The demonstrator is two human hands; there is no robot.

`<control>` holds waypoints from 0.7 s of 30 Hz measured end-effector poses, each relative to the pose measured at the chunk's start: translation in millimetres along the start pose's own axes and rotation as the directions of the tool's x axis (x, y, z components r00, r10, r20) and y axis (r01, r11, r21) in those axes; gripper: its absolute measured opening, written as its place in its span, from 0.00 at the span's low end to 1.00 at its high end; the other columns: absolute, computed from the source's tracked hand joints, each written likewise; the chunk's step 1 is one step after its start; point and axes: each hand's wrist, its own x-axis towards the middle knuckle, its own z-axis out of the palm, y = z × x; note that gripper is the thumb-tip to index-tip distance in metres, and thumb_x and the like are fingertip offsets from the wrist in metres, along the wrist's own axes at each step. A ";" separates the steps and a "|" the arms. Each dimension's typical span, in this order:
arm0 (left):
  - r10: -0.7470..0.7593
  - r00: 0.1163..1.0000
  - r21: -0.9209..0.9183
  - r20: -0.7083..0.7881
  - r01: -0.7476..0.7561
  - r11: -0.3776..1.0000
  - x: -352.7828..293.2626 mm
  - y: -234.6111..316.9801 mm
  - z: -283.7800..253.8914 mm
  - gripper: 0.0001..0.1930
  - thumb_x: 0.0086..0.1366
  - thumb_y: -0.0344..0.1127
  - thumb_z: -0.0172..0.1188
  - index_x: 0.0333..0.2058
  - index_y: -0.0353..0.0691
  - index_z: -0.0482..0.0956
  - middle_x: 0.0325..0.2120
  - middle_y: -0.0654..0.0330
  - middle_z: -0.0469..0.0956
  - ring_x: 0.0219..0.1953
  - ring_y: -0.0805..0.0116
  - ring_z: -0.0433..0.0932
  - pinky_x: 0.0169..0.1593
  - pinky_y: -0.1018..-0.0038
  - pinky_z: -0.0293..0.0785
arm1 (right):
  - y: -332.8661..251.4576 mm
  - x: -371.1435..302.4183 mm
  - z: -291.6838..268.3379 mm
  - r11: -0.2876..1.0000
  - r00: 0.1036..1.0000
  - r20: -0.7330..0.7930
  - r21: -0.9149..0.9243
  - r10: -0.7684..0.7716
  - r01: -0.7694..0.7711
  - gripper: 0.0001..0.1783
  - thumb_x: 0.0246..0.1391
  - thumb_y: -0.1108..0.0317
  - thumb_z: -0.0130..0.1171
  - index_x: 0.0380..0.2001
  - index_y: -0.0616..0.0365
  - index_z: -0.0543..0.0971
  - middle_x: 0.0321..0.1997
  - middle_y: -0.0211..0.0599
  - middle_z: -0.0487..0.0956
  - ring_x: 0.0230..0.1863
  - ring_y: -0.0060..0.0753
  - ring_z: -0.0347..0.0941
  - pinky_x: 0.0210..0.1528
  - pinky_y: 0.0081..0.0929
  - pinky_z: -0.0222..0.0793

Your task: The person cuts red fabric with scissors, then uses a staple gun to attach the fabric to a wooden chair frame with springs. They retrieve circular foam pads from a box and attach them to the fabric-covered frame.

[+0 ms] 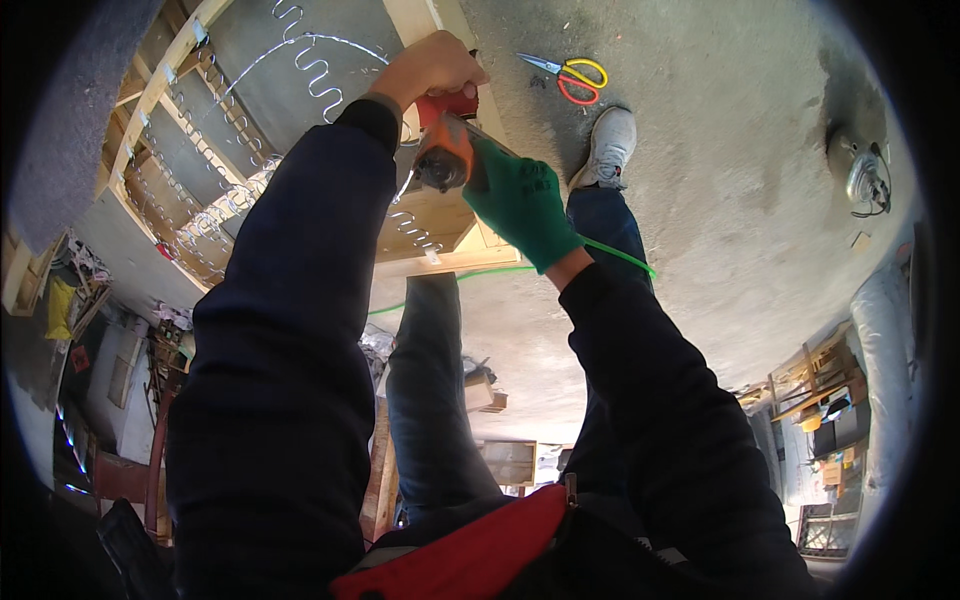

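Observation:
My right hand [525, 200], in a green work glove, grips an orange air-powered staple gun [445, 155] from the right. The gun's nose is hidden and points at a pale wooden frame [484, 130]. Just beyond the gun, my bare left hand [438, 68] is closed at the edge of the frame, with its fingertips on a red strip [447, 106] that looks like webbing or cloth. The strip's far end is covered by the hand. Zigzag metal springs [318, 80] run across the frame to the left, joined by a thin wire [345, 41].
Scissors [578, 80] with red and yellow handles lie on the concrete floor [700, 180] by my shoe [612, 140]. A green air hose [620, 254] passes by my legs. A metal lamp-like object [862, 180] stands far right. Timber and clutter line both sides.

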 end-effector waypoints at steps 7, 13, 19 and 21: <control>-0.033 0.999 0.068 0.008 0.033 0.997 -2.9 7.3 -2.6 0.15 0.64 0.47 0.69 0.26 0.41 0.92 0.12 0.59 0.79 0.14 0.62 0.74 0.26 0.65 0.72 | 8.8 10.0 2.1 0.997 0.999 0.043 -0.067 0.025 -0.022 0.08 0.59 0.63 0.65 0.39 0.51 0.78 0.27 0.44 0.83 0.30 0.55 0.84 0.34 0.52 0.79; -0.079 0.997 0.061 0.021 0.078 0.995 -1.8 10.3 -4.3 0.15 0.64 0.46 0.70 0.26 0.41 0.92 0.15 0.60 0.83 0.16 0.63 0.76 0.28 0.66 0.74 | 8.4 16.5 1.3 0.999 0.999 -0.015 -0.037 -0.033 0.032 0.07 0.60 0.63 0.65 0.37 0.51 0.78 0.26 0.43 0.83 0.28 0.55 0.83 0.33 0.52 0.78; -0.098 0.994 0.038 0.044 0.097 0.995 -5.7 19.8 -9.2 0.15 0.65 0.44 0.67 0.29 0.39 0.92 0.22 0.61 0.87 0.21 0.65 0.78 0.30 0.68 0.75 | 12.1 26.7 -3.3 0.999 0.999 0.004 -0.028 -0.047 0.047 0.08 0.60 0.63 0.65 0.38 0.51 0.78 0.27 0.44 0.83 0.28 0.56 0.83 0.33 0.52 0.78; -0.098 0.994 0.082 0.044 0.094 0.992 -6.8 22.8 -11.7 0.15 0.65 0.43 0.66 0.30 0.38 0.92 0.23 0.61 0.87 0.23 0.66 0.79 0.31 0.68 0.75 | 12.6 29.6 -2.1 0.998 0.998 -0.006 -0.041 -0.055 0.055 0.08 0.60 0.63 0.65 0.39 0.51 0.79 0.28 0.45 0.83 0.29 0.57 0.83 0.33 0.52 0.78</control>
